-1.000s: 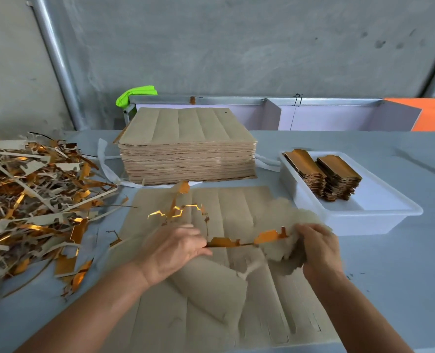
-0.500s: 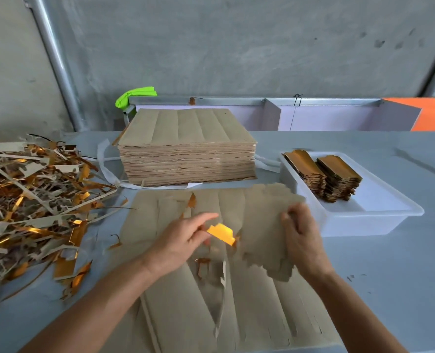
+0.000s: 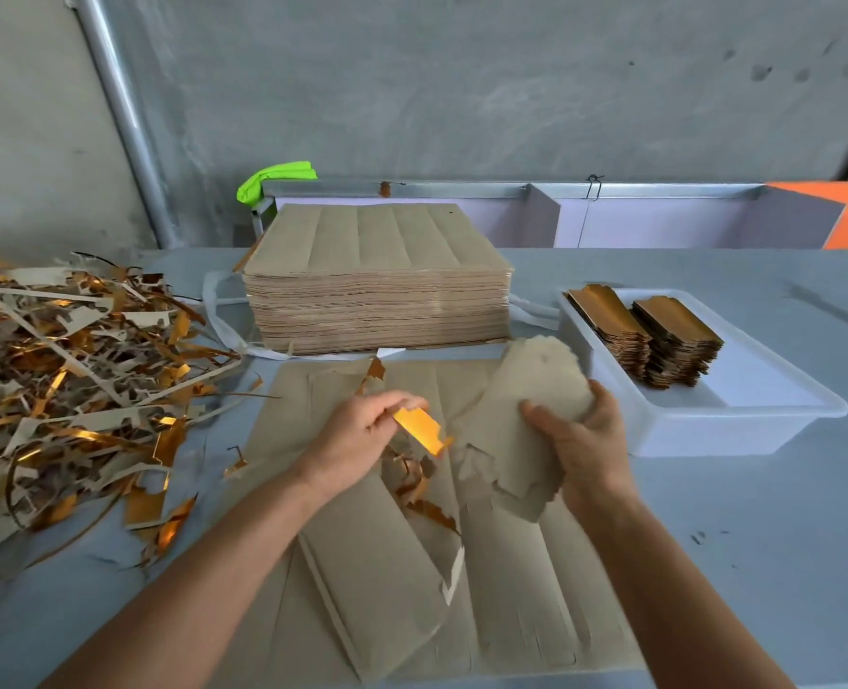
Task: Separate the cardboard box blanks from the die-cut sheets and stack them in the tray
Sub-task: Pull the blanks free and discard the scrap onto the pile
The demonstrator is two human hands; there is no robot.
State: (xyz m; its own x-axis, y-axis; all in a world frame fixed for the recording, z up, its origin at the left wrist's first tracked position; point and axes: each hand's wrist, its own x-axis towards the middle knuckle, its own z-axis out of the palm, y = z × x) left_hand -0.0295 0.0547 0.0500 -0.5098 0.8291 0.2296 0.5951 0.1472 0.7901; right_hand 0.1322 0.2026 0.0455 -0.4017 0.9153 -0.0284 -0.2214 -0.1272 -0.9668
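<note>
Fingers of your right hand (image 3: 586, 440) were curled round a loose bundle of freed box blanks (image 3: 526, 415), thumb across the front, holding it tilted above the die-cut sheet (image 3: 362, 564) that lay flat on the table (image 3: 759, 564). Your left hand (image 3: 357, 435) pinched a gold-faced scrap (image 3: 419, 430) between thumb and fingertips, and more gold waste trailed below it onto the sheet. You did well, I judge, to strip that scrap off before stacking: the cleaner way was to pull it off sideways while the right hand kept the bundle squeezed so no blank slipped out. The scrap then belonged on the waste pile (image 3: 74, 380) at your left, and the bundle in the white tray (image 3: 740, 430) at your right, beside the two stacks of blanks (image 3: 660, 335) already standing there, gold face up. Squaring the edges before letting go would have helped, since the bundle looked ragged at its lower end. Behind the sheet stood a tall stack of uncut sheets (image 3: 377, 290). No brand, label or writing could be read anywhere.
</note>
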